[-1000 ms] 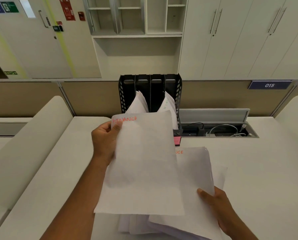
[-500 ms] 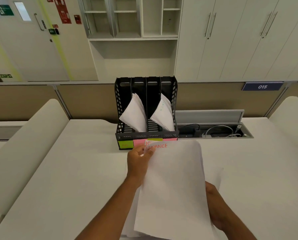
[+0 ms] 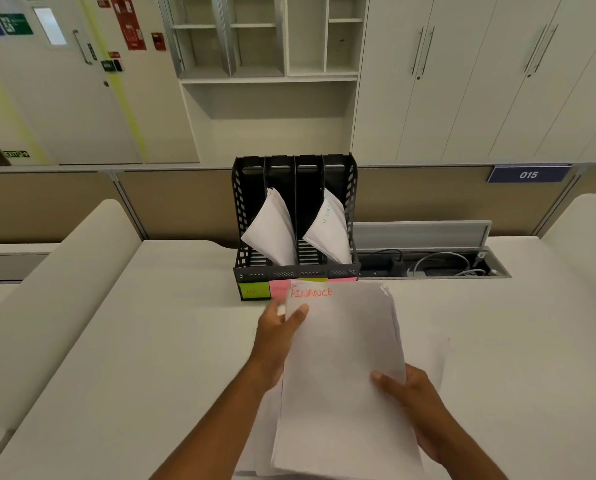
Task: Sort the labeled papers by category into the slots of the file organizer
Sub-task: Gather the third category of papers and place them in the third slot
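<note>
So the person is standing at the desk squaring up a bundle of sheets, and the way they're holding it makes sense to me. Starting on the left: the left hand is reaching forward with the forearm angled in from low left, thumb pressing on top of the FINANCE stack at its far left corner and the fingers tucking underneath, so it's pinching the papers right by the red label, probably to keep that word readable while picking a slot. Just beyond that hand, the file organizer is sitting upright with its four slots facing the person; the coloured sticky tags along its front lip are nearly touching the far edge of the stack. Papers are already leaning in the second slot and the fourth slot, while the first and third are looking empty, so I'm guessing this batch is heading for one of those, though the tags are too blurry to read. Moving right, the right hand is clamping the near right edge of the same stack, thumb on top, wrist bent inward, steadying it. Some loose sheets are poking out under and to the right of that hand.
</note>
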